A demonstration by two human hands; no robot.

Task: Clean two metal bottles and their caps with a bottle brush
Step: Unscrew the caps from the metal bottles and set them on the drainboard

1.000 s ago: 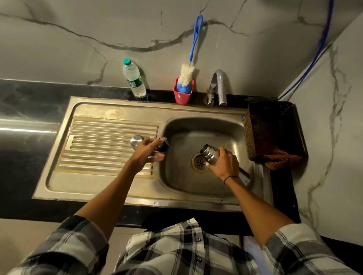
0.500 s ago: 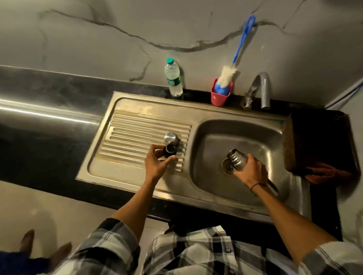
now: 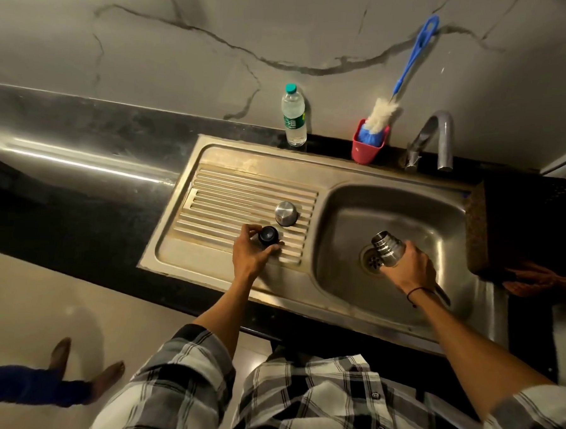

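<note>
Head view, looking down at a stainless-steel sink (image 3: 329, 302) set in a dark counter. Left hand (image 3: 251, 257) over the ribbed draining board, thumb and fingers pinching a small round black cap (image 3: 268, 236) that sits on the ribs. Just behind it, apart from the hand, a domed silver metal cap (image 3: 286, 213) standing on the board. Right hand (image 3: 408, 267) wrapped round a silver metal bottle (image 3: 388, 247), held tilted over the basin with its open threaded mouth pointing toward the drain (image 3: 373, 260). Only one bottle in sight; a dark shape below the right wrist possibly the second, too dim to tell.

Blue-handled bottle brush with white and blue bristles (image 3: 387, 113) parked head-down in a red plastic cup (image 3: 367, 147) beside the curved steel tap (image 3: 438, 137). No water running.

By the look of it, early going: bottle uncapped, caps set aside, brush untouched, all scrubbing and rinsing left. Bottle metal bright, no suds or visible dirt.
</note>
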